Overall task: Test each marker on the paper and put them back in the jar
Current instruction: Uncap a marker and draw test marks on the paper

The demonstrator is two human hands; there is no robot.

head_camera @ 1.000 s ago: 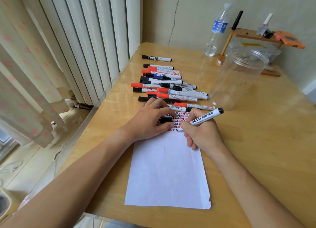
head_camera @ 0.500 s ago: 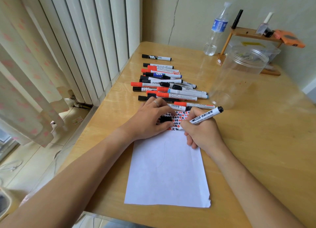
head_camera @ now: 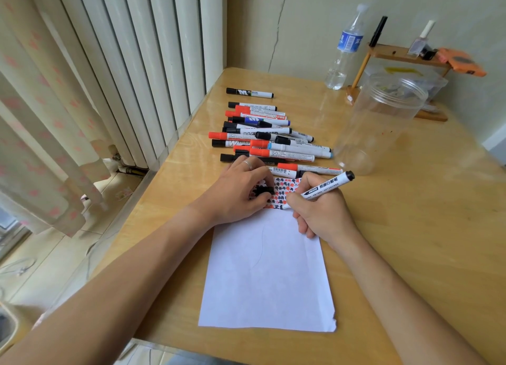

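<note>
The right hand [head_camera: 320, 214] is closed round a white marker [head_camera: 327, 187], tip down on the top of the paper [head_camera: 269, 277], its long axis slanting up and right toward the empty jar [head_camera: 380, 120]. The left hand [head_camera: 241, 192], beside it, pinches the black cap [head_camera: 264, 191], which must go back on first

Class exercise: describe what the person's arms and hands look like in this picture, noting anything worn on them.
Both forearms are bare, with no sleeves, watch or gloves in view. The left hand wears a thin silver ring on one of its fingers. The right hand shows no jewellery.
</note>
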